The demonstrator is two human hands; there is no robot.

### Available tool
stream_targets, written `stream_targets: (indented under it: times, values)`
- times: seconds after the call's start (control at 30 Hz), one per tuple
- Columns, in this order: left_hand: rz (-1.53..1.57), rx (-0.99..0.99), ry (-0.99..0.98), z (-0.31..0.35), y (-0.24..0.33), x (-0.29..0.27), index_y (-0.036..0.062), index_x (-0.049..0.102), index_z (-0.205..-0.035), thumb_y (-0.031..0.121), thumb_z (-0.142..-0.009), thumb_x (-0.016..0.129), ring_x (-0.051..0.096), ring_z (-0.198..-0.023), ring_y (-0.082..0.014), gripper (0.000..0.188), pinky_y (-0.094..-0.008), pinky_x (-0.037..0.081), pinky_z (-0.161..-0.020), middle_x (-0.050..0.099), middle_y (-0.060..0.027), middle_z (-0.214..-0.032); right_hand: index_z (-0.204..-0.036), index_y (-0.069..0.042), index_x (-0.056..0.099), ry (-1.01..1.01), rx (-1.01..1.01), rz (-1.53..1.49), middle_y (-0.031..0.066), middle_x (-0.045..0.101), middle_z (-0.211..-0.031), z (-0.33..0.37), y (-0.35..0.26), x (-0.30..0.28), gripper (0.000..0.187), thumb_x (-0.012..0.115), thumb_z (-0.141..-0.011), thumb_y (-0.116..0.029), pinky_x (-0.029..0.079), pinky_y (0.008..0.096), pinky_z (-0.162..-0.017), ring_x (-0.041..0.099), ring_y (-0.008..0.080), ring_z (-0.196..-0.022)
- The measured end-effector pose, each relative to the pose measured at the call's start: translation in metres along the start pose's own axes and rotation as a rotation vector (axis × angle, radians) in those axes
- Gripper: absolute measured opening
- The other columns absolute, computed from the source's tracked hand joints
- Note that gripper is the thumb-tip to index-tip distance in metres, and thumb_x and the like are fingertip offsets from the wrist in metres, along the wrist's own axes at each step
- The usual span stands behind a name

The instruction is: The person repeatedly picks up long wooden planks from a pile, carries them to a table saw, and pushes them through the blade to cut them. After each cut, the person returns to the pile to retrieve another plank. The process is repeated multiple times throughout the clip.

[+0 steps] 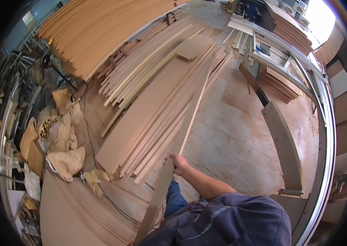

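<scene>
Left of the held board point(183, 133), a sack point(63, 133) holds golden bits point(45, 128).

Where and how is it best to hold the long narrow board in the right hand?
Probably by the long narrow board's right-hand long edge, coming from the person's right, as the right hand does. It slants away with that edge exposed; its length suggests a second hold nearer the body.
</scene>
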State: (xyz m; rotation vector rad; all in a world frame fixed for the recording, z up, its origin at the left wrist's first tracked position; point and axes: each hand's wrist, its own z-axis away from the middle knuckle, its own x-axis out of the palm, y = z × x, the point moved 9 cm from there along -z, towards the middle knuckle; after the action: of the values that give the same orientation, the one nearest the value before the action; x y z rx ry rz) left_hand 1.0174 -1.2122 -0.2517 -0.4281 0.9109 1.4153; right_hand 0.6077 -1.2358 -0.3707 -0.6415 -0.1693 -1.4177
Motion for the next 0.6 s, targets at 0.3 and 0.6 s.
stream_targets:
  times: [0.3, 0.6]
  values:
    - [-0.139, 0.218, 0.025, -0.167, 0.126, -0.114, 0.0011, 0.05, -0.13, 0.044, -0.074, 0.081, 0.061, -0.106, -0.0438, 0.076, -0.0544, 0.05, -0.088, 0.062, -0.0243, -0.112, -0.14, 0.002, 0.045, -0.029, -0.088, 0.207, 0.0211, 0.06, -0.129, -0.108, -0.108, 0.068, 0.06, 0.059, -0.098, -0.037, 0.049, 0.0473, -0.101, 0.059, 0.0347, -0.116]
    - [-0.357, 0.356, 0.006, -0.428, 0.233, -0.123, -0.0035, 0.047, -0.131, 0.043, -0.083, 0.075, 0.06, -0.117, -0.041, 0.072, -0.0489, 0.049, -0.098, 0.059, -0.0268, -0.128, -0.144, 0.002, 0.047, 0.066, -0.272, 0.914, 0.023, 0.061, -0.132, -0.028, -0.089, 0.07, 0.066, 0.069, -0.091, -0.031, 0.052, 0.0382, -0.096, 0.062, 0.0307, -0.119]
